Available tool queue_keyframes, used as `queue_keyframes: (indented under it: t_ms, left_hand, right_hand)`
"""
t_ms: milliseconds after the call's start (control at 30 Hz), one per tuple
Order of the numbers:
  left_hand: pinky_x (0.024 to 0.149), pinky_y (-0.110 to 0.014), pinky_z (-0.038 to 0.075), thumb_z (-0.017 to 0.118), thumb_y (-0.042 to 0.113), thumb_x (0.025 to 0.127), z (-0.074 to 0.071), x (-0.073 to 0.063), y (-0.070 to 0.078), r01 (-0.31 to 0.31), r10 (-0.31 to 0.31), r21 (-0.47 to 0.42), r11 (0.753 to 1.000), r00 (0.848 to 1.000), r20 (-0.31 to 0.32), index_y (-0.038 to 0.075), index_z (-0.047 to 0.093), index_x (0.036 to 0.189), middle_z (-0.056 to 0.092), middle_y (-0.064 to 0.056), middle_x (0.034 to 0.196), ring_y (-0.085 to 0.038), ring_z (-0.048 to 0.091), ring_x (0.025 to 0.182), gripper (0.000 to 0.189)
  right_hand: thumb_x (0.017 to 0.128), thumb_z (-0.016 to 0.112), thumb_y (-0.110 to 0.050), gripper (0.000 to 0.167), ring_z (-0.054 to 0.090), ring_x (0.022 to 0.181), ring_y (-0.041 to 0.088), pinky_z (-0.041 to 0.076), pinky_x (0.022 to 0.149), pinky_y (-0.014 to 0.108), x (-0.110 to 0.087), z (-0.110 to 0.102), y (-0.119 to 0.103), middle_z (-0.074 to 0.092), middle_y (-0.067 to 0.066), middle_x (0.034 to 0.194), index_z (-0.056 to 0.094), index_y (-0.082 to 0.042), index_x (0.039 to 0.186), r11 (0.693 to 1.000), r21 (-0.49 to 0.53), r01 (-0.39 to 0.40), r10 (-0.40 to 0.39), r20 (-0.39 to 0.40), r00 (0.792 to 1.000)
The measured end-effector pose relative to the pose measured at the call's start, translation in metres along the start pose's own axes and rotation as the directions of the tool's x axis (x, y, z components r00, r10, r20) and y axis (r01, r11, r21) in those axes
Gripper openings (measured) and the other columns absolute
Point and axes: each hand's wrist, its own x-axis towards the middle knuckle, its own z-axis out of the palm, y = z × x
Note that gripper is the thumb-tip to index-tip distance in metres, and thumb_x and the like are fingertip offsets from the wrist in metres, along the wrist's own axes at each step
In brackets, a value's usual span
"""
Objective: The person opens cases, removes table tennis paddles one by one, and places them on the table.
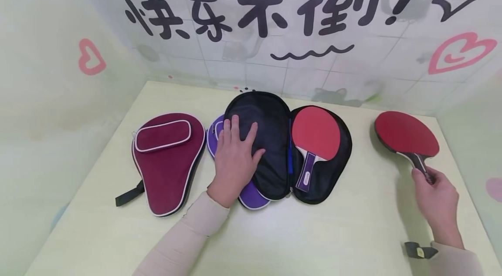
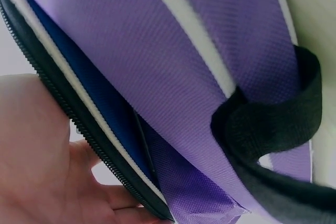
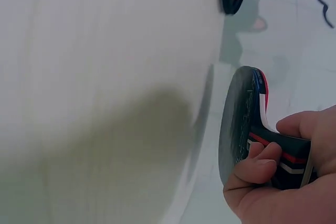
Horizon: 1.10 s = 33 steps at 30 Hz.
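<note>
My left hand [image 1: 235, 160], fingers spread, lies on the black inside of the left flap of an unzipped paddle case [image 1: 270, 145]. Under that flap is a purple paddle case [image 1: 252, 197] with white piping, partly covered. Its black strap [image 2: 273, 124] loops out in the left wrist view. In the case's right half lies a red table tennis paddle [image 1: 315, 132] with a purple handle. At the right, my right hand [image 1: 439, 197] grips the handle of another red-faced paddle [image 1: 408, 132], tilted above the table. Its dark underside shows in the right wrist view.
A maroon paddle case [image 1: 168, 176] with a front pocket and black strap lies at the left. The pale table [image 1: 313, 241] meets printed walls at the back and both sides. Pinkish hearts and large black characters mark the walls.
</note>
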Motion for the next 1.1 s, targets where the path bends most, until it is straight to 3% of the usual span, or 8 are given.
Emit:
queue_keyframes:
  t_ms: [133,200,467,733,867,967,1100]
  left_hand:
    - [0.122,-0.051,0.035,0.063,0.054,0.097,0.0,0.0,0.0,-0.003,0.003,0.013,1.0,1.0,0.001,0.026,0.045,0.154,0.031,-0.026,0.163,-0.044,0.031,0.153,0.066]
    - [0.122,-0.051,0.036,0.063,0.054,0.097,0.0,0.0,0.0,-0.005,0.005,0.017,1.0,1.0,-0.004,0.026,0.046,0.154,0.032,-0.026,0.163,-0.044,0.032,0.152,0.066]
    - [0.122,-0.05,0.036,0.064,0.053,0.096,0.0,0.0,-0.001,-0.002,0.003,0.017,1.0,1.0,-0.026,0.026,0.047,0.154,0.033,-0.027,0.162,-0.044,0.033,0.152,0.066]
    - [0.121,-0.05,0.037,0.064,0.053,0.096,0.0,0.0,-0.001,-0.001,0.002,0.017,1.0,1.0,-0.023,0.025,0.047,0.154,0.033,-0.027,0.162,-0.045,0.034,0.151,0.066]
    - [0.122,-0.051,0.036,0.064,0.053,0.096,0.001,-0.001,-0.001,0.0,0.0,0.005,1.0,1.0,-0.007,0.025,0.046,0.154,0.032,-0.027,0.163,-0.045,0.032,0.152,0.067]
    - [0.122,-0.051,0.036,0.064,0.053,0.096,0.001,-0.001,-0.001,0.0,0.0,0.002,1.0,1.0,-0.01,0.025,0.046,0.154,0.032,-0.027,0.163,-0.045,0.032,0.152,0.066]
    - [0.121,-0.051,0.036,0.063,0.053,0.096,0.0,-0.001,-0.001,-0.005,0.005,0.005,1.0,1.0,-0.017,0.025,0.046,0.154,0.032,-0.027,0.162,-0.045,0.032,0.152,0.067]
  right_hand:
    - [0.103,0.047,-0.04,0.063,0.043,0.069,0.005,0.037,0.058,0.024,0.012,-0.006,0.014,0.064,0.015,0.094,0.053,0.008,0.143,0.998,-0.056,0.018,-0.019,-0.002,1.0]
    - [0.103,0.047,-0.039,0.062,0.042,0.068,0.005,0.036,0.057,0.024,0.017,-0.009,0.019,0.064,0.022,0.099,0.053,0.01,0.141,0.997,-0.065,0.029,-0.029,-0.008,1.0]
    - [0.103,0.047,-0.037,0.062,0.043,0.066,0.007,0.036,0.055,0.025,0.031,-0.015,0.025,0.062,0.026,0.096,0.053,0.014,0.137,0.995,-0.088,0.054,-0.053,0.005,0.999]
    - [0.101,0.051,-0.03,0.057,0.055,0.073,0.03,0.037,0.057,0.029,0.038,-0.019,0.033,0.065,0.038,0.099,0.055,0.021,0.126,0.961,-0.25,0.12,-0.102,0.085,0.991]
    - [0.1,0.054,-0.025,0.052,0.058,0.074,0.037,0.037,0.06,0.033,0.038,-0.015,0.037,0.067,0.039,0.1,0.059,0.022,0.121,0.936,-0.301,0.18,-0.168,0.068,0.983]
    - [0.099,0.057,-0.023,0.049,0.057,0.074,0.038,0.036,0.06,0.034,0.038,-0.014,0.037,0.067,0.037,0.094,0.06,0.022,0.119,0.926,-0.322,0.198,-0.184,0.075,0.98]
    - [0.099,0.058,-0.022,0.047,0.053,0.07,0.03,0.034,0.058,0.032,0.038,-0.016,0.036,0.065,0.032,0.083,0.061,0.022,0.115,0.927,-0.332,0.173,-0.143,0.114,0.983]
